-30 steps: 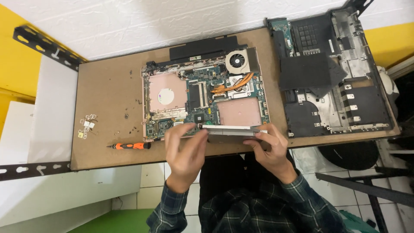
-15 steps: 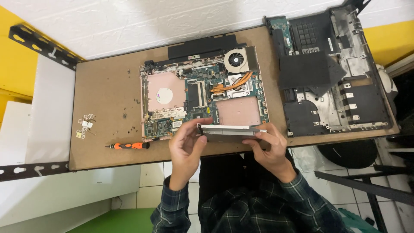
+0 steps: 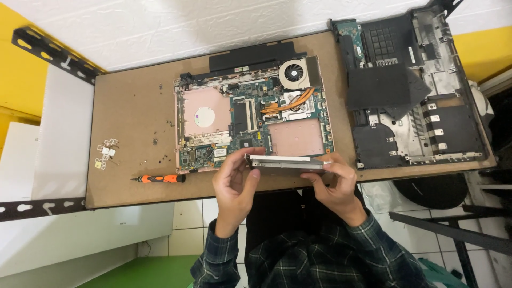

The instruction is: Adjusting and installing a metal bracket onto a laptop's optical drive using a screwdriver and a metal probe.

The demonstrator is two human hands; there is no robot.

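Note:
A slim silver drive module [image 3: 286, 161] is held edge-on just above the front edge of the brown table [image 3: 128, 117]. My left hand [image 3: 234, 184] grips its left end with fingers curled around it. My right hand [image 3: 333, 184] supports its right end from below. Behind the drive lies an opened laptop base [image 3: 250, 120] with bare circuit board, a copper heat pipe and a round fan [image 3: 293, 73].
A dark laptop bottom cover [image 3: 410, 85] lies at the right of the table. An orange-handled screwdriver [image 3: 158, 178] rests near the front edge, with small metal brackets [image 3: 105, 154] and scattered screws [image 3: 160, 125] to the left. A black battery bar [image 3: 250, 56] sits behind the board.
Both hands have lifted the drive slightly and drawn it toward me, away from the laptop base. My left hand has shifted from lying over the drive to gripping its left end.

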